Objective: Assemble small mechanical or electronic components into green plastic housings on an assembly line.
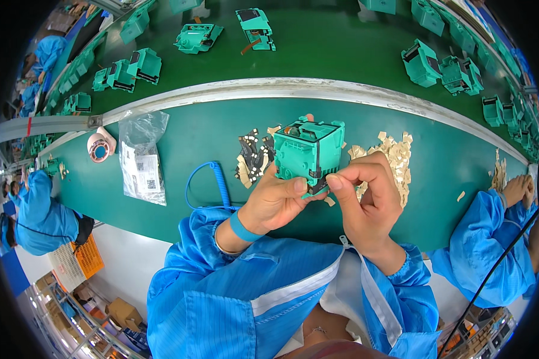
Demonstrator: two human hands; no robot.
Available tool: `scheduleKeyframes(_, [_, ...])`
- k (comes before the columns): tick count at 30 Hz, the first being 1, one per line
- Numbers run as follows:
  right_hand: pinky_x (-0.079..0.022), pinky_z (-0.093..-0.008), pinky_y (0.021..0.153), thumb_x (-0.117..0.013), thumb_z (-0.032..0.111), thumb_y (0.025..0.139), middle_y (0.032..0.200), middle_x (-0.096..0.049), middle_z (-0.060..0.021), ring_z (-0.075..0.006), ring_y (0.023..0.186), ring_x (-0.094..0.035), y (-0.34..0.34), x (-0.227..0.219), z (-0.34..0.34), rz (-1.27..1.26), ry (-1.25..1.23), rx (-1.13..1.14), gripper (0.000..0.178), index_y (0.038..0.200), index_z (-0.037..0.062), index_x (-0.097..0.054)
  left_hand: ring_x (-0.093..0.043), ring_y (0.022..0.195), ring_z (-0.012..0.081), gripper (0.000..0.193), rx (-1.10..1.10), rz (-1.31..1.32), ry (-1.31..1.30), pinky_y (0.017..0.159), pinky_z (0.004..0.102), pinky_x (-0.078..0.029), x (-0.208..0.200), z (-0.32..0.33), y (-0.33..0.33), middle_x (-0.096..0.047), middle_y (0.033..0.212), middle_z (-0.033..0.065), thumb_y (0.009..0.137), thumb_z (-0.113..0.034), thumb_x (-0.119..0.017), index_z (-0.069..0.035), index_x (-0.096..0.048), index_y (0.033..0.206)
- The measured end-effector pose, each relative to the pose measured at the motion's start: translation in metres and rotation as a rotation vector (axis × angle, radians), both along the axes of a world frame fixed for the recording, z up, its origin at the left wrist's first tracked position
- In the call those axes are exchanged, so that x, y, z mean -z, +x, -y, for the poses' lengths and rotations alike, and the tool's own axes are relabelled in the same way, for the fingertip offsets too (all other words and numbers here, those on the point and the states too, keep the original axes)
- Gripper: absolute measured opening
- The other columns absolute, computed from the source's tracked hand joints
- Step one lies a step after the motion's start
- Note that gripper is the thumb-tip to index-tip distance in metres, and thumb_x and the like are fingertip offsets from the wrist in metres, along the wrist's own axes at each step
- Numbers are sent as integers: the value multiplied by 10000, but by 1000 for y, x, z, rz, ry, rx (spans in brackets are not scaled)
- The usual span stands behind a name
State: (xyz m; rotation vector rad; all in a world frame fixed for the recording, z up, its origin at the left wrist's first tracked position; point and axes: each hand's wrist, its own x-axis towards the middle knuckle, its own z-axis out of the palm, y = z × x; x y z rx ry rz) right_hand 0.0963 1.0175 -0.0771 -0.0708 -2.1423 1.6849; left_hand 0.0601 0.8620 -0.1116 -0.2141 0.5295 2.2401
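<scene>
A green plastic housing [302, 157] is held up over the bench in front of me, with black strips along its top and right side. My left hand [268, 204] grips it from below and the left, thumb against its lower front edge. At the lower right corner, thumb and forefinger of my right hand [372, 206] pinch the end of a black strip [318, 186]. Behind the housing, a fingertip shows above its top edge. Left of it lies a pile of black strips [256, 154]; to the right, a heap of beige paper pieces [395, 158].
A clear plastic bag [142, 157] and a tape roll [100, 146] lie on the left. A blue coiled cord [220, 184] runs toward my banded left wrist. Beyond a metal rail [281, 88], several green housings [197, 37] sit on a green belt. Co-workers in blue sit on both sides.
</scene>
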Motion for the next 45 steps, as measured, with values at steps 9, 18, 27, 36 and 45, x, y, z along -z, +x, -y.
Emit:
scheduleKeyframes(9, [-411, -242, 539, -726, -26, 720, 749, -562, -72, -159, 645, -513, -1, 1, 3, 2, 27, 11, 155, 800, 9, -597, -555, 1100, 263, 606, 4, 5, 56, 904, 404, -518, -2, 0, -3, -529, 1204, 123, 811, -110, -677, -46, -361, 1323])
scheduleKeyframes(18, [-417, -240, 553, -718, -16, 734, 743, -562, -64, -143, 661, -509, -5, 1, 7, 55, -74, -23, 140, 801, 16, -599, -560, 1054, 236, 764, 45, 33, 79, 798, 420, -507, 0, 5, -7, -511, 1226, 99, 817, -76, -662, -136, -203, 1425])
scheduleKeyframes(27, [-399, -225, 661, -651, -19, 789, 885, -493, -43, -101, 731, -471, -3, 9, 4, 176, -377, 57, 166, 935, -16, -571, -539, 1121, 249, 873, 65, 4, 113, 852, 396, -491, -4, 5, -13, -499, 1251, 101, 803, -91, -688, -179, -109, 1451])
scheduleKeyframes(36, [-373, -215, 624, -681, 128, 832, 789, -453, 8, -68, 668, -448, -6, 10, 15, 404, -739, -183, 171, 846, 35, -538, -589, 953, 204, 743, -6, -66, -55, 725, 342, -518, 0, 1, -12, -542, 1148, 71, 773, -123, -728, -131, -291, 1374])
scheduleKeyframes(45, [-450, -239, 628, -542, 133, 926, 810, -487, -36, -99, 701, -531, -3, 17, 8, 260, -777, -210, 157, 858, -8, -538, -562, 929, 181, 690, 88, -65, -145, 651, 311, -477, 1, 6, -9, -541, 1120, 50, 781, -188, -724, -123, -327, 1342])
